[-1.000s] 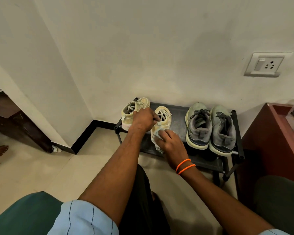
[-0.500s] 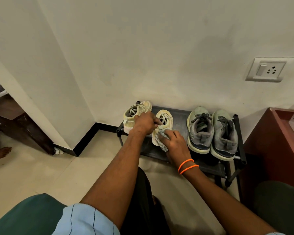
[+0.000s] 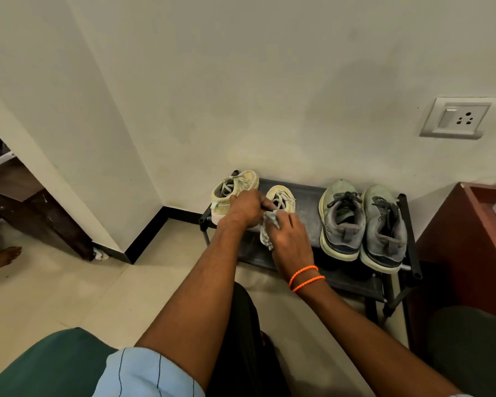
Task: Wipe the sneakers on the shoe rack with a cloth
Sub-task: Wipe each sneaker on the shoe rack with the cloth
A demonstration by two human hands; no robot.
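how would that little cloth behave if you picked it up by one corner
Likely floppy: the cloth bunches under the right hand and a loose end droops toward the shoe rack. Probably light, since it crumples small. It seems unlikely to slip, being soft fabric.

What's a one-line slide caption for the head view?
Left hand steadies a cream sneaker on the shoe rack while the right hand wipes it with a cloth; grey pair waits alongside.

Heel of the right cream sneaker [image 3: 282, 197] was hidden behind both hands & the cloth [image 3: 269, 230]. Left hand [image 3: 245, 209] fingertips were out of sight. Brown cabinet [image 3: 467, 247] was cut off at right edge; items on it too blurred to ID.
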